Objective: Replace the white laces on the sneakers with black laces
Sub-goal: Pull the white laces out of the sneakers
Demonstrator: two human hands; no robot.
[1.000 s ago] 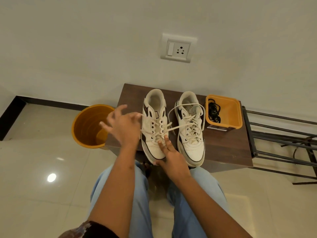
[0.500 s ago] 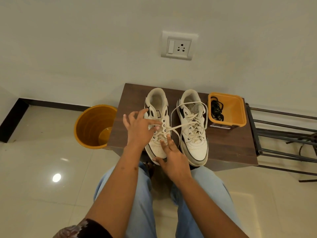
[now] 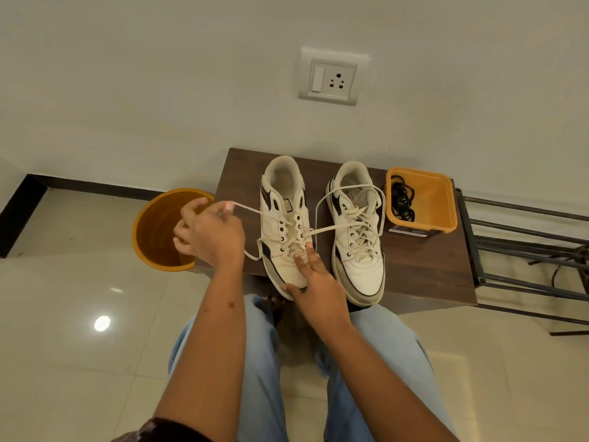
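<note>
Pulling is the word from the head view: the left hand (image 3: 210, 232) is pinching the free end of the white lace (image 3: 255, 212) between thumb and fingers, out at about nine o'clock of the left sneaker (image 3: 285, 224), over the table (image 3: 414, 266) edge and the rim of the orange bucket (image 3: 149, 228) standing below. That lace is running taut from the pinch toward three o'clock, straight to the upper eyelets, so its long axis is lying crosswise to the shoe, whose own length is running six to twelve. The right hand (image 3: 314, 287) is resting on the toe at six o'clock of those eyelets, fingers (image 3: 310, 253) straight and slightly spread, pressing the shoe down onto the table and holding nothing.

The other strand of the same lace is trailing across to three o'clock, over the right sneaker (image 3: 358, 231), which is sitting just beside its partner and fully laced in white. The black laces (image 3: 402, 199) are lying bundled in the orange tub (image 3: 439, 199) at three o'clock of the pair, well apart from both hands, the right hand being the nearer one.

My read: unlacing is partly done on one shoe only, and further pulling needs to go toward nine o'clock, away from the eyelet, with the toe pinned.
</note>
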